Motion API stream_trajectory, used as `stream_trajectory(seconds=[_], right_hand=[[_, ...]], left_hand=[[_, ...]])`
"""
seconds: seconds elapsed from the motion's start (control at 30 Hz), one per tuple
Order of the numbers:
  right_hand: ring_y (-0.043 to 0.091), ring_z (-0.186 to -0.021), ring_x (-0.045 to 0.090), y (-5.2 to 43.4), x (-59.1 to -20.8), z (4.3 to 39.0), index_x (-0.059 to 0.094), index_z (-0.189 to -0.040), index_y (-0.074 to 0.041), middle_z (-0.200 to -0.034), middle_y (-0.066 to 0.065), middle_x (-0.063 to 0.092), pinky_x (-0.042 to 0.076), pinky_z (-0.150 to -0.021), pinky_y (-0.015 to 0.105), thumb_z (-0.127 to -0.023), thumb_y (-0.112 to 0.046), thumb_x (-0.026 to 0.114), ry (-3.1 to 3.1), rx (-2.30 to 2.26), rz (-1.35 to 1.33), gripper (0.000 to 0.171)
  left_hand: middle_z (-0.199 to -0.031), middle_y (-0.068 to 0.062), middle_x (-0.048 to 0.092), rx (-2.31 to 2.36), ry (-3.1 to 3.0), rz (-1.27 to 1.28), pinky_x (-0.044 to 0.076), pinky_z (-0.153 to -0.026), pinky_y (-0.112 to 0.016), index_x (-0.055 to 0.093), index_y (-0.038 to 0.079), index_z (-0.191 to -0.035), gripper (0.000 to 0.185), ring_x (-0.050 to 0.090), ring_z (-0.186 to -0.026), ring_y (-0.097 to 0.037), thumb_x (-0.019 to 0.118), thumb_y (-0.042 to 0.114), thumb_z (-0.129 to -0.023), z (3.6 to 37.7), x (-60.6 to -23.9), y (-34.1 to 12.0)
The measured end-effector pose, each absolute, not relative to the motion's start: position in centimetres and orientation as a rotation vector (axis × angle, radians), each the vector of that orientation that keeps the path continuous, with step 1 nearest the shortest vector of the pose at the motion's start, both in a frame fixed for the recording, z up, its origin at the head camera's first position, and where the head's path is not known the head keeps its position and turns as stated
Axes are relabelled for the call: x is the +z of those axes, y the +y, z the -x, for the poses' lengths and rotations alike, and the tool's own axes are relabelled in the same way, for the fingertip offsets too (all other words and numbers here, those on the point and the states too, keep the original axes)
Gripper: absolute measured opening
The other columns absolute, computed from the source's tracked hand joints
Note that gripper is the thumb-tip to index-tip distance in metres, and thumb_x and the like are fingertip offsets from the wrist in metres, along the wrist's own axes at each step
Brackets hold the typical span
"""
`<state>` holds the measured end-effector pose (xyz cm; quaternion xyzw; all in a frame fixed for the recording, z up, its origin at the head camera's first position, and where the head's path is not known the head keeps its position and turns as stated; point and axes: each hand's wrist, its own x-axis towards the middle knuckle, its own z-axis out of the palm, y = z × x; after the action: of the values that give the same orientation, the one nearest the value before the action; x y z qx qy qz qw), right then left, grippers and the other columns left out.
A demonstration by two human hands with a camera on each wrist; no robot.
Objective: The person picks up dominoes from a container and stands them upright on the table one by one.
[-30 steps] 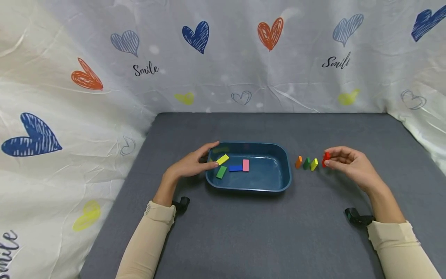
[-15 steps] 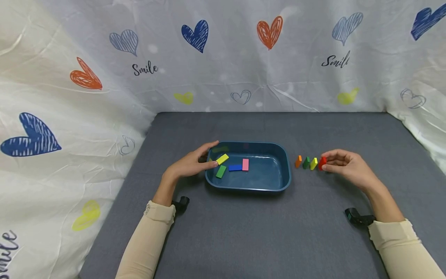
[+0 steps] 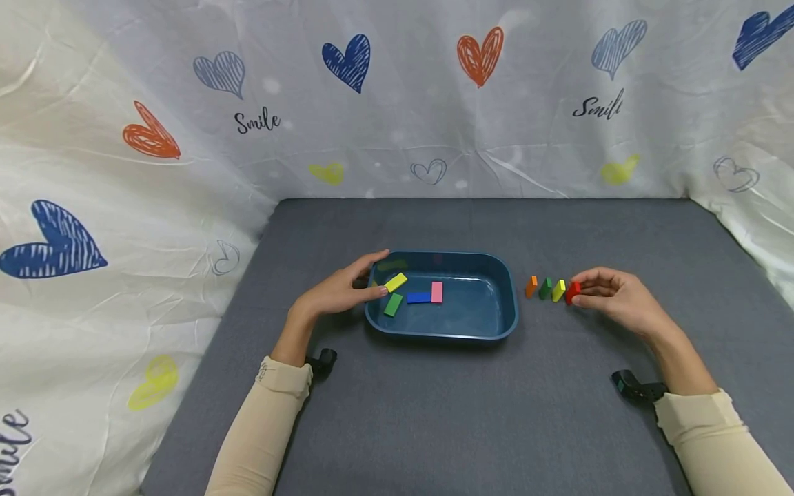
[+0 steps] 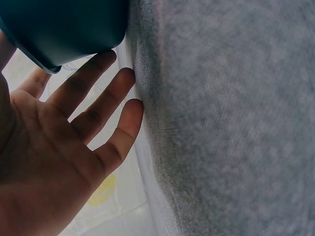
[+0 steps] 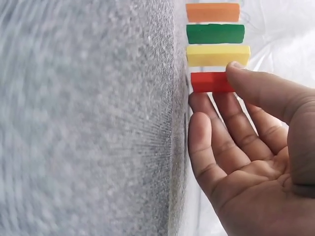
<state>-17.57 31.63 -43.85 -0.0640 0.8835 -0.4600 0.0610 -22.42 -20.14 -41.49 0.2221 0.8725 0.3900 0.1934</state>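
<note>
The right hand (image 3: 620, 302) pinches a red block (image 3: 573, 292) between thumb and fingers, with the remaining fingers loosely extended. The block stands on the grey table (image 3: 434, 413) as the last piece of a short row, at about 3 o'clock from the tray. The right wrist view shows this closely: the thumb (image 5: 266, 91) lies over the red block (image 5: 211, 82) and the fingers sit beneath it against the cloth. In that view the red block stands just beside a yellow block (image 5: 217, 55), then a green block (image 5: 215, 33), then an orange block (image 5: 212, 12), all parallel and apart by narrow gaps. From the head view the same row runs toward 9 o'clock from the hand: yellow block (image 3: 559, 290), green block (image 3: 545, 288), orange block (image 3: 531, 286).

The left hand (image 3: 338, 293) rests at the 9 o'clock rim of the blue tray (image 3: 496, 324), fingers straight and relaxed. The left wrist view shows the open palm (image 4: 54, 147) with spread fingers, the tray's underside corner (image 4: 64, 29) above them; it does not show the tray's contents. Only the head view shows these: a yellow tile (image 3: 395, 282), a green tile (image 3: 393, 304), a blue tile (image 3: 419, 297) and a pink tile (image 3: 437, 292), lying flat in the tray's left half.

Behind the table hangs a white curtain (image 3: 397, 124) printed with hearts and the word "Smile" (image 3: 257, 122), repeated at 1 o'clock (image 3: 597, 108) and partly at the lower left edge.
</note>
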Motion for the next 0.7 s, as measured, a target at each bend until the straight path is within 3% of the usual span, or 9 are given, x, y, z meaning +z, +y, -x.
stream_trajectory(seconds=[0.7], right_hand=[[-0.008,-0.093,0.063,31.59,-44.21,17.63,0.064,-0.126,-0.002,-0.106,-0.014,0.069,0.055,-0.073,0.022,-0.095,-0.020,0.075,2.696,-1.356,0.218,0.038]], left_hand=[[-0.169,-0.001,0.022,1.120,2.431,-0.614,0.031,-0.117,-0.066,0.022,0.037,-0.162,0.077,0.032,-0.151,-0.042,0.066,0.039,-0.100,22.48,-41.55,-20.06]])
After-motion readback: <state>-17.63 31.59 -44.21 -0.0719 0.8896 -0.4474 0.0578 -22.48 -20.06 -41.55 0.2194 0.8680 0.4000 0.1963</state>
